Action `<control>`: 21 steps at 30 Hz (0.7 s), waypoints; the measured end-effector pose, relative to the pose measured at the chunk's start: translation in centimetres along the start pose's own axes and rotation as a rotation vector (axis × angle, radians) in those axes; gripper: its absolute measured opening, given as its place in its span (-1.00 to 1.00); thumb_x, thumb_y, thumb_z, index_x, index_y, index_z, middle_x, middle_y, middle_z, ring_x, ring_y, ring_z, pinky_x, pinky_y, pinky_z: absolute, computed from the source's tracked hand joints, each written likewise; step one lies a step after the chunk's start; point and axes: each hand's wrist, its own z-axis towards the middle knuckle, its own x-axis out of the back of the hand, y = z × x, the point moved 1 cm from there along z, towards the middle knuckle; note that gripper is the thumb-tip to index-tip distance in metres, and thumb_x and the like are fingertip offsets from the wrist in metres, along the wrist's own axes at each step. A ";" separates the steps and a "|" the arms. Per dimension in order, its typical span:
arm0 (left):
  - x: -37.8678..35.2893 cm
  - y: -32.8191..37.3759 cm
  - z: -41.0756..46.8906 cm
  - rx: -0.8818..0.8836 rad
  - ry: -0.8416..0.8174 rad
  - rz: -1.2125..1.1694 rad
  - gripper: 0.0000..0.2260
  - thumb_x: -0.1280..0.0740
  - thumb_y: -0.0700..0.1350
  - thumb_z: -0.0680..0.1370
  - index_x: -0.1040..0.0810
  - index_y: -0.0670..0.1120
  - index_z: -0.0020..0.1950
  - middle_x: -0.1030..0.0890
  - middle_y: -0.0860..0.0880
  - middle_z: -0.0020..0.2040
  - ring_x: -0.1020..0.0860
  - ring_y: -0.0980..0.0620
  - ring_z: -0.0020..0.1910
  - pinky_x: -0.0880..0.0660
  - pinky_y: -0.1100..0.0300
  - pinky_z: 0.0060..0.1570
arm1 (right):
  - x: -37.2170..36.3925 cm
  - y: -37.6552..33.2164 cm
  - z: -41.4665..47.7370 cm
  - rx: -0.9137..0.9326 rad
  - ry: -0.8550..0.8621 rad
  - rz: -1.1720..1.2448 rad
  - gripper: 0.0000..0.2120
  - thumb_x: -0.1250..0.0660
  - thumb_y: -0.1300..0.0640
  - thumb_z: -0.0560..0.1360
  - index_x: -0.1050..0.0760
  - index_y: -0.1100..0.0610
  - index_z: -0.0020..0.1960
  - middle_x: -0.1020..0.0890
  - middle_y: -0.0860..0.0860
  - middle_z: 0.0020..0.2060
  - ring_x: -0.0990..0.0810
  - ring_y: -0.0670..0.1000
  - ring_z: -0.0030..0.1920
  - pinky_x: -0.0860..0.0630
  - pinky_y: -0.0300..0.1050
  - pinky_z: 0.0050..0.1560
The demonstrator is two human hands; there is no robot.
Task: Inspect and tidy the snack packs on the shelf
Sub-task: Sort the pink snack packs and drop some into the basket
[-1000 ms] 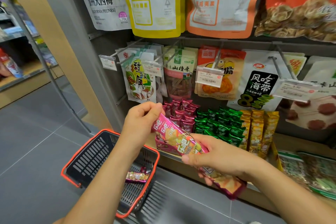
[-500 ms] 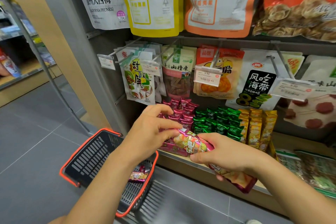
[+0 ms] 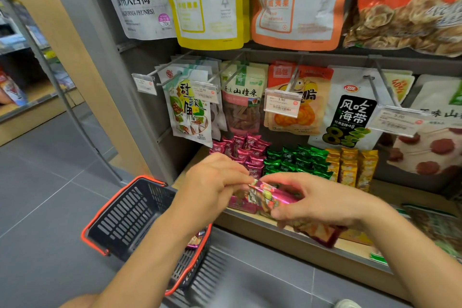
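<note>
At the front edge of the lowest shelf, the pink snack pack now sits low between the person's two hands, just in front of the row of matching pink packs. A second ago it was held higher and clear of the shelf, slanted with its printed face turned up to the camera. Since then both hands have dropped and drawn closer together, and the pack's upper part looks bunched or folded between them. The left hand pinches the pack's upper end between fingertips and thumb. The right hand curls over its middle, and the lower end sticks out beneath the palm. Motion blur hides the exact finger contact. Beside the pink row, the green packs and yellow packs stand undisturbed, and the shopping basket on the left arm carries another small wrapped pack. Lowering the pack toward its own row suggests the check is over and it is going back on the shelf, not into the basket.
</note>
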 end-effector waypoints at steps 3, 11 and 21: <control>0.8 -1.5 -0.1 0.107 0.066 0.059 -0.91 -0.47 -0.17 0.44 -0.74 -0.05 -0.09 -0.68 0.08 -0.14 -0.54 0.09 -0.11 -0.51 0.20 -0.05 | 1.5 0.3 -1.0 -0.013 0.060 0.034 -0.52 -0.47 0.04 0.46 -0.43 -0.24 0.31 -0.59 -0.11 0.10 -0.64 -0.08 -0.07 -0.61 -0.19 -0.15; -1.0 0.2 0.1 0.257 -0.037 -0.209 -0.77 -0.46 -0.03 0.44 -0.70 0.03 0.09 -0.62 0.16 -0.05 -0.56 0.17 -0.01 -0.53 0.12 0.01 | 0.5 0.4 0.1 0.075 0.369 0.330 -0.77 -0.48 0.21 0.43 -0.62 0.05 0.07 -0.71 0.07 -0.16 -0.72 0.02 -0.19 -0.65 -0.15 -0.21; -2.5 1.7 0.4 0.354 0.121 -0.314 -0.77 -0.55 -0.19 0.38 -0.73 -0.03 0.01 -0.58 0.15 -0.17 -0.55 0.16 -0.14 -0.49 0.25 -0.12 | -0.7 1.0 1.2 0.153 0.428 0.497 -0.64 -0.56 0.15 0.31 -0.59 0.01 0.07 -0.72 0.04 -0.16 -0.72 0.05 -0.16 -0.64 -0.13 -0.20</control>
